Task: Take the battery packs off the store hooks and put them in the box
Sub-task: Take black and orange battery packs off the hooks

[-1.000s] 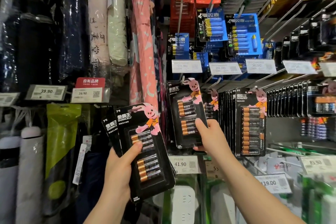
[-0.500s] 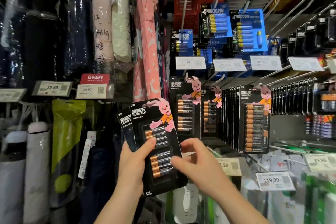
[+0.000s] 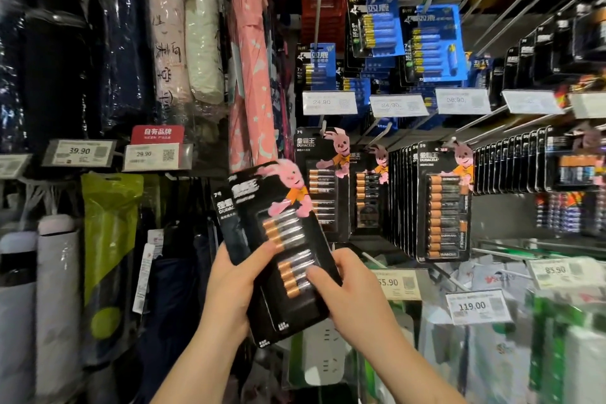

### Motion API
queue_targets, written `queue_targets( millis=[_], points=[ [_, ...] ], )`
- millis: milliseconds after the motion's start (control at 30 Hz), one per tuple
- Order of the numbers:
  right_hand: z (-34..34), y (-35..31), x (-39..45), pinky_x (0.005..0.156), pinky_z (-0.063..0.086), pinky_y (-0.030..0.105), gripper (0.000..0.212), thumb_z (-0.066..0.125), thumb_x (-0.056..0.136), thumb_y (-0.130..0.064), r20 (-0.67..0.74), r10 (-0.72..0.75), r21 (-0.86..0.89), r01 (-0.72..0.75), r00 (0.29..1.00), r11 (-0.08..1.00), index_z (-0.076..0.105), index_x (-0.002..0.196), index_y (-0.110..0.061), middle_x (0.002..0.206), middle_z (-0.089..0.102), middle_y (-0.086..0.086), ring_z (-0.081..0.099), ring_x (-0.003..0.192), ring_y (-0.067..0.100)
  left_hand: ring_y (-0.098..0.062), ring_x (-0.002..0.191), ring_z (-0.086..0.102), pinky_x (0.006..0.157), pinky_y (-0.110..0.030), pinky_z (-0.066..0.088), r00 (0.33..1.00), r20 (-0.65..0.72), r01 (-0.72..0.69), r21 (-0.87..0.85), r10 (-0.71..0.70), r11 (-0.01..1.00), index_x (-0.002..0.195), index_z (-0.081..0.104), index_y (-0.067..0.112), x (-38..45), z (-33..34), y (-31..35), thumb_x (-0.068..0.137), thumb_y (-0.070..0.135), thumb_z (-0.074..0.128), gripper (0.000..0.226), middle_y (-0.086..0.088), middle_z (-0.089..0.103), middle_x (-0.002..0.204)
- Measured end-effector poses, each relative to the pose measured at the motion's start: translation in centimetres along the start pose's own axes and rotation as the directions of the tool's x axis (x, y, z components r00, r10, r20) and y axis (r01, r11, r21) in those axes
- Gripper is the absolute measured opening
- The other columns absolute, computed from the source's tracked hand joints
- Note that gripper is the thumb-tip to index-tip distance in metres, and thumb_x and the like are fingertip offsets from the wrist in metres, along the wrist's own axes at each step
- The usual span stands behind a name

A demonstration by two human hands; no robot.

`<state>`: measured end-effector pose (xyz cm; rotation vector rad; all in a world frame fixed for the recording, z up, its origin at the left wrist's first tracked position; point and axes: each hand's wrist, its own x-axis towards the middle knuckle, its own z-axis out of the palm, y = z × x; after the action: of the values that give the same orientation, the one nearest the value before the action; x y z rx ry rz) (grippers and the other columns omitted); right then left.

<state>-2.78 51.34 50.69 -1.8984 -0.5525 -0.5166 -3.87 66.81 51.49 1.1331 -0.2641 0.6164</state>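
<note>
Battery packs (image 3: 288,259): black cards, copper-tipped cells, pink bunny, tilted; left hand (image 3: 234,289) and right hand (image 3: 352,293) fingers gripping stack.

The battery packs (image 3: 282,252) sit between my left hand (image 3: 234,289) and right hand (image 3: 352,292), before the hooked packs (image 3: 323,187). Umbrellas (image 3: 183,36) hang to the left, price tags (image 3: 329,102) above.

The scene is evenly lit from above, with glare on plastic wrapping, blurred right edge and wide-angle bending.
</note>
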Motion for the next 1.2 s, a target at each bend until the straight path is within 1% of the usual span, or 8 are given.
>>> queue_targets(
  millis=[233,367,500,667,833,1000,1100,1200],
  points=[
    [-0.9,-0.1,1.5,0.071,0.057,0.053,0.037,0.053,0.079,-0.059,-0.123,0.054,0.199,-0.029,0.991,0.98,0.054,0.09,-0.024,0.094,0.064,0.013,0.066,0.086,0.03,-0.021,0.09,0.074,0.074,-0.037,0.055,0.997,-0.073,-0.022,0.083,0.028,0.996,0.111,0.066,0.02,-0.2,-0.6,-0.1,0.088,0.011,0.067,0.024,-0.002,0.076,0.1],
    [-2.4,0.0,2.6,0.055,0.058,0.029,0.016,0.053,0.096,-0.034,-0.125,0.072,0.243,-0.04,0.99,0.969,0.052,0.104,-0.02,0.103,0.062,0.01,0.068,0.087,0.023,-0.018,0.08,0.074,0.07,-0.036,0.054,0.992,-0.121,-0.025,0.096,0.037,0.995,0.102,0.066,0.024,-0.3,-1.3,0.2,0.087,0.012,0.068,0.019,0.001,0.077,0.09],
    [-3.7,-0.8,3.6,0.054,0.059,0.034,0.01,0.051,0.098,-0.03,-0.135,0.033,0.229,-0.001,0.99,0.973,0.05,0.098,-0.02,0.098,0.063,0.013,0.07,0.083,0.026,-0.021,0.083,0.073,0.069,-0.036,0.053,0.99,-0.138,-0.03,0.096,0.043,0.995,0.105,0.066,0.02,0.1,-1.8,0.6,0.086,0.011,0.069,0.021,-0.003,0.076,0.095],
    [-4.6,-1.3,5.8,0.049,0.051,0.021,0.029,0.051,0.098,-0.036,-0.149,0.075,0.224,-0.041,0.986,0.974,0.049,0.115,-0.013,0.112,0.055,0.024,0.065,0.079,0.029,-0.013,0.075,0.074,0.066,-0.032,0.052,0.989,-0.136,-0.046,0.104,0.06,0.993,0.105,0.064,0.019,0.2,-1.7,1.1,0.087,0.012,0.068,0.02,-0.001,0.075,0.093],
    [-4.5,-0.8,7.1,0.05,0.051,0.021,0.05,0.05,0.098,-0.039,-0.138,0.129,0.215,-0.097,0.982,0.972,0.041,0.137,-0.008,0.105,0.054,0.01,0.057,0.066,0.014,-0.018,0.08,0.073,0.067,-0.034,0.052,0.99,-0.13,-0.045,0.104,0.058,0.994,0.104,0.065,0.02,0.0,-1.5,1.4,0.087,0.011,0.068,0.019,-0.002,0.074,0.094],
    [-4.1,-0.6,7.5,0.052,0.052,0.021,0.029,0.051,0.097,-0.039,-0.102,0.125,0.212,-0.101,0.987,0.972,0.042,0.119,-0.021,0.095,0.041,-0.007,0.051,0.048,0.001,-0.017,0.079,0.073,0.066,-0.032,0.052,0.989,-0.132,-0.049,0.098,0.062,0.994,0.105,0.065,0.019,-0.1,-1.7,1.4,0.087,0.01,0.068,0.02,0.0,0.075,0.092],
    [-3.9,-0.4,7.9,0.051,0.053,0.022,0.034,0.052,0.097,-0.037,-0.102,0.154,0.217,-0.129,0.983,0.968,0.046,0.122,-0.016,0.108,0.05,0.006,0.057,0.065,0.012,-0.022,0.084,0.074,0.069,-0.036,0.053,0.99,-0.133,-0.034,0.094,0.047,0.995,0.109,0.065,0.017,0.1,-2.0,1.1,0.086,0.01,0.069,0.024,-0.004,0.075,0.097],
    [-4.2,-0.3,7.9,0.057,0.057,0.028,0.032,0.049,0.097,-0.036,-0.097,0.189,0.242,-0.16,0.977,0.957,0.048,0.117,-0.011,0.098,0.058,0.01,0.063,0.084,0.023,-0.022,0.084,0.074,0.07,-0.036,0.054,0.991,-0.13,-0.027,0.094,0.039,0.995,0.11,0.065,0.016,0.1,-2.0,0.9,0.086,0.011,0.069,0.025,-0.006,0.075,0.1]
  ],
)
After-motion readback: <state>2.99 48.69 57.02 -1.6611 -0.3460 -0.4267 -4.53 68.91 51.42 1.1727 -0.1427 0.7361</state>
